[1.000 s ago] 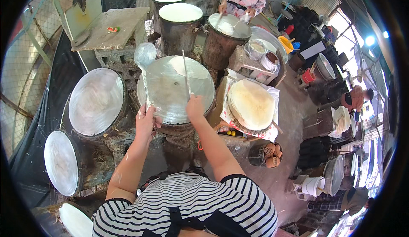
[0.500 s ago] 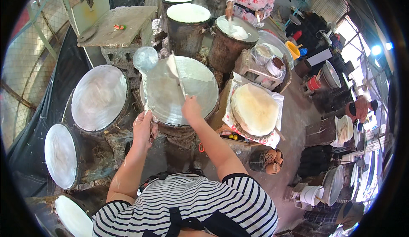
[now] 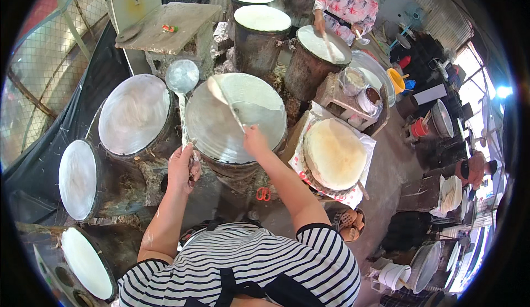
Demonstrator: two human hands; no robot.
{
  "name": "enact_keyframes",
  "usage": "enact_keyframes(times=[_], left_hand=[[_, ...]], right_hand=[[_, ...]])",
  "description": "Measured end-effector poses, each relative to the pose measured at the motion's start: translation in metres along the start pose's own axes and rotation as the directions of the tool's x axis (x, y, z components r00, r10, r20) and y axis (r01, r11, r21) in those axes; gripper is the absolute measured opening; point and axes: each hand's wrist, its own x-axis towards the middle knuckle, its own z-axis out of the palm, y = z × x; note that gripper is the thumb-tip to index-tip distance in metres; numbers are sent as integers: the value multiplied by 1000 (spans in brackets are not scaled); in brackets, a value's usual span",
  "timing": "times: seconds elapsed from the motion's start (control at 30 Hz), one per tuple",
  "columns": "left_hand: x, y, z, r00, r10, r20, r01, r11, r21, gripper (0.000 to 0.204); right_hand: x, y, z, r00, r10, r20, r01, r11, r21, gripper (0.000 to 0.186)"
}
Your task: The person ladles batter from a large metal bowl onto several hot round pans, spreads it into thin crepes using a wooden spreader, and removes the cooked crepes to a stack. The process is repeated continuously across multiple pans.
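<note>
My left hand (image 3: 184, 168) grips the long handle of a pale metal ladle (image 3: 183, 77), its round bowl pointing away from me near the griddle's left rim. With my right hand (image 3: 256, 142) I hold a thin-handled spreading paddle (image 3: 216, 89); its pale, broad end lies over the far left part of the round griddle (image 3: 221, 137). A whitish, wet-looking layer covers the far right part of that griddle, and the rest is a bare-looking grey film. Whether the paddle touches the surface I cannot tell. The griddle tops a dark, drum-like stove right before me.
To the right lies a stack of round pale sheets (image 3: 335, 153) on white plastic. More round griddles (image 3: 135, 114) stand left and at the back. Another person (image 3: 349, 6) works at a far griddle (image 3: 324, 43). A bucket of perforated briquettes (image 3: 350, 224) sits on the floor at right.
The paddle's broad end has swung left across the griddle, and its handle slants more. The ladle has shifted slightly left. The other person's right hand has moved along their griddle.
</note>
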Motion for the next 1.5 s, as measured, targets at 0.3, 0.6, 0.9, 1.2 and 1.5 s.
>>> enact_keyframes(times=[0.3,0.6,0.9,1.2,1.5], left_hand=[[-16,-11,14,995,40,-89,-42,999,-21,21],[-23,-14,10,987,61,-152,-73,995,-75,18],[-19,-5,11,985,72,-157,-86,993,-83,17],[-30,-9,18,969,95,-226,-111,992,-56,21],[-45,-11,-6,965,86,-247,-95,995,-26,17]], right_hand=[[42,42,-25,1000,-10,-12,9,998,-58,30],[22,61,-40,975,-184,127,178,982,60,31],[51,76,-47,885,-331,327,304,943,132,29],[112,51,-80,869,-94,486,53,994,99,35],[64,88,-121,750,-177,637,44,975,218,40]])
